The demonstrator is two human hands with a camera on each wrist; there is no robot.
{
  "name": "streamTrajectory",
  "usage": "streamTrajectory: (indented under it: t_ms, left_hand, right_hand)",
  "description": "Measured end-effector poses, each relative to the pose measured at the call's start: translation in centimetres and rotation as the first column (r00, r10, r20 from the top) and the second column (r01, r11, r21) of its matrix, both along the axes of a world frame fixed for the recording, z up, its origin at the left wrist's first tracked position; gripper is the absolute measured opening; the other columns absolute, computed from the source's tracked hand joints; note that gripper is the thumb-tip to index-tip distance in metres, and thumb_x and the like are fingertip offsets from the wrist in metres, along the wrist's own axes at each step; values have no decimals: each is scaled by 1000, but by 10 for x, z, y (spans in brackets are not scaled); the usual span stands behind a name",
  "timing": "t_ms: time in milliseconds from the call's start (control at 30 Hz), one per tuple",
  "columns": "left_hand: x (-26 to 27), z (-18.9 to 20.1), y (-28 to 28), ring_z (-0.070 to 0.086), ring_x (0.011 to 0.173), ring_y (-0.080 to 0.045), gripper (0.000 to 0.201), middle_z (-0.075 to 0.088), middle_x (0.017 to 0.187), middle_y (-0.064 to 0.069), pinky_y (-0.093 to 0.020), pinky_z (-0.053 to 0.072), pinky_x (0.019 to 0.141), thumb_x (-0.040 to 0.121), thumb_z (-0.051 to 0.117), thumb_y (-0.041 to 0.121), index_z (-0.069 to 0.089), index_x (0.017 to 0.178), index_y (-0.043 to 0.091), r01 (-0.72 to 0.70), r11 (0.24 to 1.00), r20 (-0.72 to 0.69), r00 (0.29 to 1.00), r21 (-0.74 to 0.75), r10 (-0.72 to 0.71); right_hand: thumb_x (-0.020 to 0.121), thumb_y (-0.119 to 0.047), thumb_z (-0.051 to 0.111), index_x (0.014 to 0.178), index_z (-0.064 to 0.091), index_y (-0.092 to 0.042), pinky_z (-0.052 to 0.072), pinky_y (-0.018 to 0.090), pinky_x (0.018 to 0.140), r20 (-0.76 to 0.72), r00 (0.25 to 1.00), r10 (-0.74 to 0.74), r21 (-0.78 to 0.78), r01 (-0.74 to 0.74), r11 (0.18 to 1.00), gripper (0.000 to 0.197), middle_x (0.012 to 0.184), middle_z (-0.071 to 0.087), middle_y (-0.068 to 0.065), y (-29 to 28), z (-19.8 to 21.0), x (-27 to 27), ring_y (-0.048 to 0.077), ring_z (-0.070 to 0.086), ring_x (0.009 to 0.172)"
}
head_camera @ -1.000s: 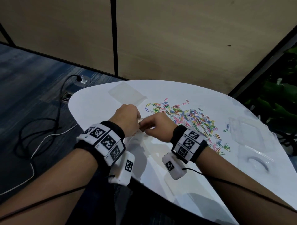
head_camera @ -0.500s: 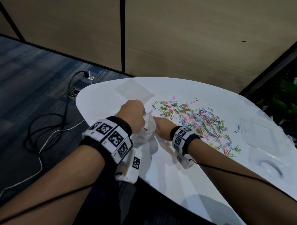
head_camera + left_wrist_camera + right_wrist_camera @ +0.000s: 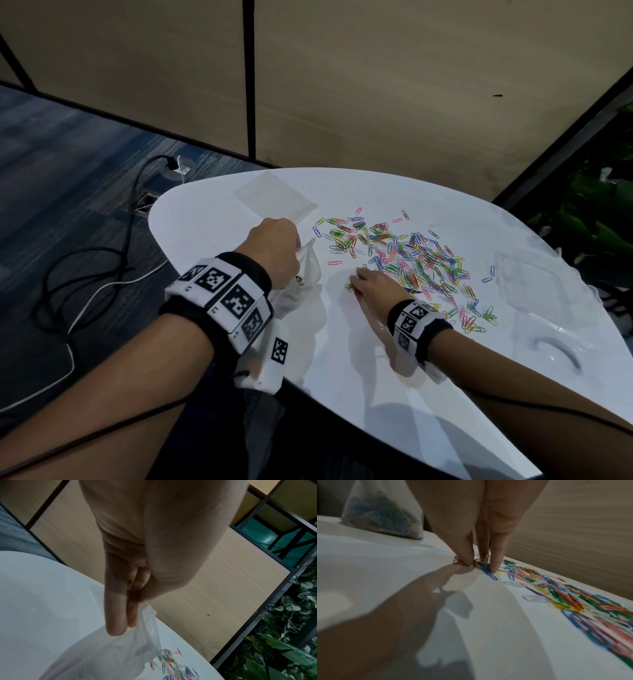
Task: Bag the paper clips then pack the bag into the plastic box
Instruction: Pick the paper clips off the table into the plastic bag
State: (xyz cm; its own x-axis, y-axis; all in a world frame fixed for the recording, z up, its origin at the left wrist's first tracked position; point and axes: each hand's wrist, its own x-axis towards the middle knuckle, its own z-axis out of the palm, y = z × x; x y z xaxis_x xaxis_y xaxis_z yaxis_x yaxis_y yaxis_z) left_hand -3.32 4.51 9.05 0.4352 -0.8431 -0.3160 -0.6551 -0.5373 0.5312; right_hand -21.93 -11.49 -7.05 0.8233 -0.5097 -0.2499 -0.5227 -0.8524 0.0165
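Observation:
Coloured paper clips (image 3: 407, 260) lie scattered over the middle of the white table (image 3: 342, 359). My left hand (image 3: 274, 250) pinches the rim of a clear plastic bag (image 3: 308, 270) and holds it up, mouth open; the bag (image 3: 382, 511) holds some clips. My right hand (image 3: 370, 284) is down at the near left edge of the pile, and its fingertips (image 3: 467, 561) pinch a few clips (image 3: 483, 565) against the tabletop. The clear plastic box (image 3: 534, 281) sits at the right side of the table.
Another flat clear bag (image 3: 274, 197) lies at the far left of the table. A clear lid (image 3: 551, 342) rests near the right edge. Cables (image 3: 102, 260) run over the carpet at the left. Plants (image 3: 603, 212) stand beyond the right edge.
My right hand left the bag's mouth and moved right to the edge of the pile, where it now pinches clips. The left hand kept its hold on the bag.

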Motion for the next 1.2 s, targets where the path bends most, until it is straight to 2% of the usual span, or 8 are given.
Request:
streamTrajectory:
  t_ms: [133, 267, 400, 500, 700, 833, 1067, 1200]
  left_hand:
    - [-2, 0, -2, 71, 100, -34, 36, 72, 110, -18, -42, 59, 92, 93, 49, 0, 67, 123, 7, 12, 1000, -7, 1000, 13, -12]
    - [-1, 0, 0, 71, 100, -34, 37, 71, 111, -18, -41, 59, 92, 93, 49, 0, 66, 126, 8, 6, 1000, -5, 1000, 9, -6]
    - [-2, 0, -2, 71, 101, -35, 36, 71, 112, -19, -41, 59, 93, 95, 49, 1, 64, 127, 6, 6, 1000, -16, 1000, 5, -6]
    - [-5, 1, -3, 72, 97, -35, 31, 71, 107, -18, -41, 60, 90, 94, 49, 0, 68, 119, 3, 16, 1000, -7, 1000, 10, -16]
    - [-8, 2, -3, 72, 95, -36, 29, 73, 102, -19, -41, 59, 91, 93, 48, -1, 70, 113, 0, -9, 1000, -24, 1000, -8, 9]
    - [-9, 2, -3, 73, 96, -35, 25, 75, 101, -18, -40, 59, 92, 93, 55, 4, 74, 109, 8, -19, 1000, -29, 999, -24, 19]
    - [-12, 0, -3, 73, 88, -34, 26, 74, 95, -15, -41, 61, 86, 89, 56, 4, 77, 101, 12, 6, 999, -73, 997, -32, -8]
    - [-11, 0, -2, 73, 87, -33, 29, 75, 95, -15, -41, 61, 86, 88, 55, 0, 77, 102, 12, 11, 999, -68, 998, -41, -14]
  right_hand:
    - [94, -6, 48, 103, 71, -6, 50, 31, 73, 8, 997, -76, -22, 76, 997, 24, 99, 61, 11, -3, 17, 4, 29, 62, 89]
    - [94, -15, 59, 97, 77, -12, 58, 28, 80, 164, 878, -451, 242, 407, 881, 18, 89, 75, 6, -16, 37, 1, 18, 69, 79]
    - [84, -12, 74, 97, 76, -8, 60, 33, 81, 156, 541, -826, 716, 514, 472, 15, 85, 77, 7, -33, 69, -3, 16, 75, 76]
    - [84, -1, 72, 101, 70, 7, 61, 27, 77, 58, 319, -946, 980, 163, 115, 20, 95, 73, 20, -22, 104, 8, 21, 74, 77]
    - [93, 1, 58, 97, 65, 6, 58, 18, 67, -208, 346, -915, 936, -200, -288, 10, 90, 71, 10, 31, 143, 44, 13, 71, 81]
    - [90, 8, 57, 98, 66, 10, 59, 20, 75, -109, 465, -878, 975, -122, -186, 12, 90, 70, 13, 64, 132, 58, 14, 70, 79]
    - [84, 3, 66, 91, 77, -2, 61, 27, 72, 266, 655, -707, 882, 131, 453, 14, 81, 73, 18, 75, 122, 60, 21, 69, 65]
    - [78, 0, 66, 90, 79, -10, 54, 16, 61, 378, 785, -490, 643, 158, 749, 20, 73, 74, 6, 76, 123, 64, 11, 67, 61]
